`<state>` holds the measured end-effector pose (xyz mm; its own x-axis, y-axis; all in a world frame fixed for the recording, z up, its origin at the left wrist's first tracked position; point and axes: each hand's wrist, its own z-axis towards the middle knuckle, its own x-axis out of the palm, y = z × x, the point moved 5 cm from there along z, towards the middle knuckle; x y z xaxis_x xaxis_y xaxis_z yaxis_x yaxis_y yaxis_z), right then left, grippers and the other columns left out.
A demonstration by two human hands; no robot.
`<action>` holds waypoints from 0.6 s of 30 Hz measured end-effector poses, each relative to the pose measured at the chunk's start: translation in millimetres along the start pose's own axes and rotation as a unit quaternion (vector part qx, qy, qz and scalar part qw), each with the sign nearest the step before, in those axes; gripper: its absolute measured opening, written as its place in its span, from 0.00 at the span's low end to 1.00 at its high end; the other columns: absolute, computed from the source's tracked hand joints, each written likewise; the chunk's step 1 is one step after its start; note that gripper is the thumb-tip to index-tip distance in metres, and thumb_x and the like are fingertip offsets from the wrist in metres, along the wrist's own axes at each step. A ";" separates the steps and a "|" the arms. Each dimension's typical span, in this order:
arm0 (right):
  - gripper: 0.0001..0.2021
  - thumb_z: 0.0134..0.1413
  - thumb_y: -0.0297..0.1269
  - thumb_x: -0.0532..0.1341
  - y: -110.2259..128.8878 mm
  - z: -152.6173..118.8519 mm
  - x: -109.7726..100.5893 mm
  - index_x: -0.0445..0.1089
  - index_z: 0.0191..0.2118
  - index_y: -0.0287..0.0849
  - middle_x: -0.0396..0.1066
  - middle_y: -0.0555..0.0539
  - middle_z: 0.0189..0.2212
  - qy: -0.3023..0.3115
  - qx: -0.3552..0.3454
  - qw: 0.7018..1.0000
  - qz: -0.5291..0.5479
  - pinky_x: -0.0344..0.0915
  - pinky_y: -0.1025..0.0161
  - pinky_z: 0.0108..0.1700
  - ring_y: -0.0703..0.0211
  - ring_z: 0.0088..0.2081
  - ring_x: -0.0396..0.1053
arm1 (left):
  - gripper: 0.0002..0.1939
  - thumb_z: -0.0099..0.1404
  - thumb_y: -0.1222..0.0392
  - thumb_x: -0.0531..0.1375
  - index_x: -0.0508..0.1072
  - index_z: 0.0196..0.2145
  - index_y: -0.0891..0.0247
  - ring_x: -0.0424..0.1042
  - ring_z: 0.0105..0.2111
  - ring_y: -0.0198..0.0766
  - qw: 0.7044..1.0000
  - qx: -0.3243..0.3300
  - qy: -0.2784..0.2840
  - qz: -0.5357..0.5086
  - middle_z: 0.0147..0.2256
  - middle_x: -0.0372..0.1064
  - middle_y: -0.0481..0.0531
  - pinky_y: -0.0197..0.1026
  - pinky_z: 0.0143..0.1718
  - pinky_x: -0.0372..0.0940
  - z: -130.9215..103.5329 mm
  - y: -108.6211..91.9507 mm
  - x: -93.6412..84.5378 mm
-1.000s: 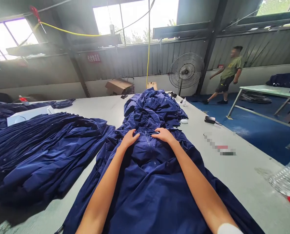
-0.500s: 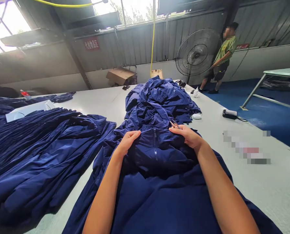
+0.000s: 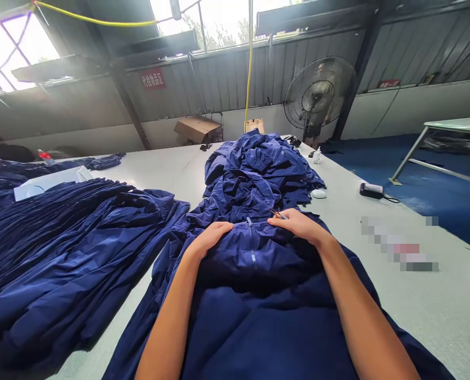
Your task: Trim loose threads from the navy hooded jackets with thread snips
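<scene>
A navy blue garment with a short zipper lies spread across the near part of the table. My left hand pinches its upper edge to the left of the zipper. On the other side of the zipper, my right hand grips the same edge and also holds a small pointed tool, perhaps thread snips. Just beyond both hands rises a heap of crumpled navy garments.
Layered navy garments cover the left side, with a white box behind. A black device and a white round object lie right. Beyond the table stand a large fan and a person behind it.
Both hands and the garment's edge have shifted slightly down in view, with the hands a little closer together. The person has moved left, behind the fan.
</scene>
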<state>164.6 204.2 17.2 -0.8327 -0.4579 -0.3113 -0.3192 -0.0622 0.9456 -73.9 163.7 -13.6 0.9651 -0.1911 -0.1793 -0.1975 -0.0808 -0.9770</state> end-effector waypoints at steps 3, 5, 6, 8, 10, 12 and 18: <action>0.24 0.46 0.57 0.67 7.2 -9.4 -3.1 0.61 0.23 0.41 0.52 0.56 0.19 0.013 -0.024 0.999 -0.021 0.41 0.67 0.22 0.70 0.22 0.47 | 0.17 0.61 0.46 0.61 0.77 0.33 0.64 0.66 0.30 0.34 0.998 0.035 0.012 0.051 0.30 0.70 0.47 0.34 0.30 0.60 -9.2 -16.5 -1.4; 0.24 0.48 0.58 0.66 9.7 -12.9 -4.7 0.62 0.25 0.41 0.52 0.56 0.20 0.017 -0.041 0.999 -0.008 0.44 0.67 0.23 0.69 0.23 0.48 | 0.17 0.62 0.45 0.61 0.76 0.34 0.64 0.65 0.30 0.33 0.993 0.066 0.019 0.092 0.30 0.69 0.47 0.33 0.29 0.59 -17.7 -28.1 -0.3; 0.24 0.48 0.59 0.65 9.5 -13.3 -5.1 0.62 0.25 0.41 0.53 0.56 0.21 0.019 -0.044 0.999 0.005 0.44 0.67 0.23 0.69 0.22 0.48 | 0.17 0.62 0.45 0.61 0.76 0.34 0.64 0.65 0.30 0.34 0.991 0.076 0.026 0.108 0.30 0.69 0.47 0.33 0.29 0.58 -21.5 -32.7 1.0; 0.24 0.47 0.60 0.65 8.8 -13.2 -6.2 0.63 0.25 0.41 0.53 0.56 0.20 0.022 -0.049 0.998 0.024 0.45 0.67 0.23 0.68 0.22 0.48 | 0.17 0.62 0.46 0.60 0.75 0.32 0.64 0.65 0.30 0.34 0.987 0.089 0.040 0.126 0.29 0.69 0.48 0.34 0.28 0.58 -28.1 -39.8 3.7; 0.24 0.46 0.60 0.65 12.0 -15.9 -9.0 0.66 0.26 0.41 0.56 0.55 0.21 0.018 -0.067 0.997 0.023 0.48 0.67 0.24 0.68 0.22 0.50 | 0.14 0.63 0.49 0.60 0.75 0.32 0.64 0.67 0.32 0.36 0.981 0.119 0.046 0.144 0.30 0.70 0.49 0.35 0.31 0.61 -34.8 -47.8 4.9; 0.22 0.44 0.57 0.68 21.8 -24.4 -12.6 0.68 0.28 0.41 0.59 0.54 0.22 0.014 -0.105 0.994 -0.007 0.50 0.67 0.26 0.67 0.24 0.53 | 0.09 0.63 0.55 0.60 0.75 0.34 0.63 0.68 0.34 0.38 0.966 0.193 0.027 0.168 0.33 0.71 0.50 0.38 0.36 0.63 -42.9 -59.6 3.6; 0.10 0.53 0.41 0.64 67.0 -61.2 -18.7 0.69 0.28 0.42 0.63 0.52 0.24 -0.046 -0.272 0.946 -0.169 0.55 0.66 0.29 0.65 0.26 0.59 | 0.11 0.54 0.77 0.52 0.63 0.24 0.61 0.64 0.31 0.35 0.821 0.481 -0.164 0.260 0.26 0.62 0.47 0.38 0.35 0.61 -65.7 -84.6 4.0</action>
<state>186.5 154.3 92.2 -0.7687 -0.2521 -0.5878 -0.3155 -0.6500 0.6914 -64.6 105.5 75.9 0.8192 0.3321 -0.4675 -0.5223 0.7687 -0.3692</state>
